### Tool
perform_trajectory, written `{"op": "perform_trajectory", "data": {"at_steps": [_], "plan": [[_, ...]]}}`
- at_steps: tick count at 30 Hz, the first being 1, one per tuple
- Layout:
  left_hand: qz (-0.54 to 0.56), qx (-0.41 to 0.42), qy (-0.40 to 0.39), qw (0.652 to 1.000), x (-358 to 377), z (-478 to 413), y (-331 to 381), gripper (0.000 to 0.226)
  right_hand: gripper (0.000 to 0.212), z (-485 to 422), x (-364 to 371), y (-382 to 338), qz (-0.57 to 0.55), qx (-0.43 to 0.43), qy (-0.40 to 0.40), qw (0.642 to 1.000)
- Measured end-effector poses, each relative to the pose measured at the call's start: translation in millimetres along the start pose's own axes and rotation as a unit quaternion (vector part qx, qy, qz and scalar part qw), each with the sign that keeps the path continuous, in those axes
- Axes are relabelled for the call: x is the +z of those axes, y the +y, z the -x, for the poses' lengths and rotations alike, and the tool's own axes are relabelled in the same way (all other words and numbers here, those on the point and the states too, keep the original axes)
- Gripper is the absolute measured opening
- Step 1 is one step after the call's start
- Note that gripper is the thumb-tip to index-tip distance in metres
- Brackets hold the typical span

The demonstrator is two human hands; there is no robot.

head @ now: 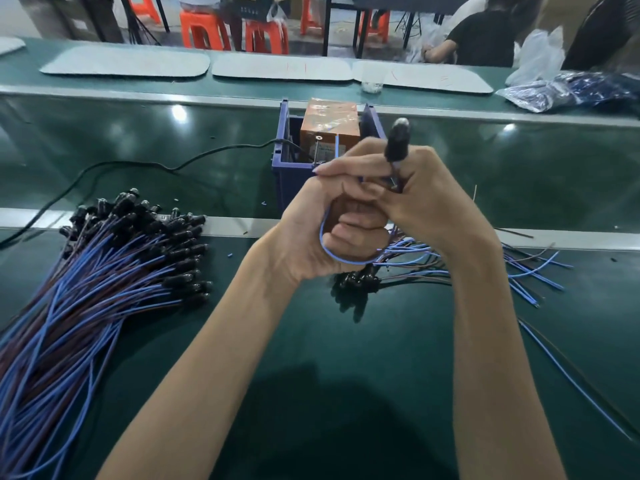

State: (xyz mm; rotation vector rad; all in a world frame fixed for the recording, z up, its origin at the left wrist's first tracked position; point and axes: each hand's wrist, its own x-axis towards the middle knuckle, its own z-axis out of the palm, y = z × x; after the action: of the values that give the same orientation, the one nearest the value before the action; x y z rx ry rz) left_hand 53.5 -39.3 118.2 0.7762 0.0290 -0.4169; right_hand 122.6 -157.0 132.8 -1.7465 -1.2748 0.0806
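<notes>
Both hands are raised together above the green bench. My right hand [426, 199] pinches a black capped LED part [397, 142] that points upward, its thin leads running down between the fingers. My left hand [332, 220] is curled around the blue wire [323, 247] of that part, which loops under the palm. Right behind the hands stands a blue open box [282, 168] holding an orange-brown device [327, 124]. A small heap of the same black parts [353, 282] with wires lies on the bench under the hands.
A large bundle of blue and brown wired parts [104, 265] fills the bench at left. Loose wires [533, 271] spread to the right. A black cable [145, 164] runs left from the box. Grey mats [124, 60], a clear cup [372, 81] and plastic bags [571, 90] sit behind; a person [485, 36] sits beyond.
</notes>
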Motion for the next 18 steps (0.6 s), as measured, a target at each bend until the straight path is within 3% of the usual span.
{"op": "perform_trajectory", "data": {"at_steps": [5, 9, 16, 18], "plan": [[0.018, -0.012, 0.015, 1.000, 1.4, -9.0, -7.3, 0.030, 0.029, 5.6, -9.2, 7.8, 0.010, 0.094, -0.030, 0.995], [-0.033, 0.004, 0.046, 0.998, 5.2, -10.8, -9.7, 0.011, 0.016, 9.9, -14.3, 7.9, -0.033, 0.140, -0.050, 0.988], [-0.093, 0.027, 0.024, 0.995, -0.8, -3.5, 3.2, 0.061, 0.019, 7.1, -18.1, 15.5, 0.009, 0.098, 0.081, 0.992], [-0.150, 0.078, 0.029, 0.985, -5.3, 1.0, 10.5, 0.059, 0.015, 7.4, -21.9, 17.2, 0.025, 0.071, 0.113, 0.991]]}}
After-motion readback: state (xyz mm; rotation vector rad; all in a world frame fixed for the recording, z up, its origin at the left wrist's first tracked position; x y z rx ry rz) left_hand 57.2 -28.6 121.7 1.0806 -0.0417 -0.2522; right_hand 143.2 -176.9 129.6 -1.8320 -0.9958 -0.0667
